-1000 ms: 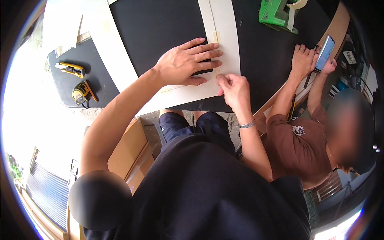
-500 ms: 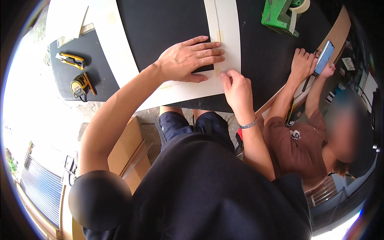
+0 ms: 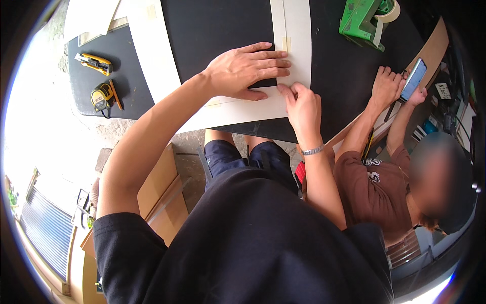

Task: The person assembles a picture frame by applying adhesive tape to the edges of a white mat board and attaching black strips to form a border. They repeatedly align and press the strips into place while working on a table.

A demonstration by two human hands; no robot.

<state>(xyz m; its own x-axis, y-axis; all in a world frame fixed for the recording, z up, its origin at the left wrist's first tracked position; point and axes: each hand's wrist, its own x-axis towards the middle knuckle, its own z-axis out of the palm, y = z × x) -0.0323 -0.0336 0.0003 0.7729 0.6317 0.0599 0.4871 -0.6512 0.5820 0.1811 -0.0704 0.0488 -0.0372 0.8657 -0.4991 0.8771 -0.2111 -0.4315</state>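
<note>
White flat strips [image 3: 144, 45] of board or card form a frame on the black tabletop [image 3: 217, 25], joined with short pieces of pale tape [image 3: 286, 42]. My left hand [image 3: 243, 72] lies flat over the near right corner of the frame, fingers spread and pointing right. Beside it, my right hand [image 3: 304, 109] is curled, with thumb and forefinger pinched at the corner of the near white strip [image 3: 238, 112]. Whatever sits between those fingertips is too small to tell.
A green tape dispenser [image 3: 354, 23] with a roll stands far right. At left lie a yellow utility knife [image 3: 93, 63], a tape measure [image 3: 102, 96] and an orange pencil [image 3: 116, 95]. Right of me, another person [image 3: 374, 187] holds a phone [image 3: 413, 80]. Cardboard [image 3: 162, 195] stands below the table's left.
The whole view has turned slightly, so the table things sit a little farther right in it. My left hand keeps its place on the frame; my right fingertips have shifted slightly at the corner.
</note>
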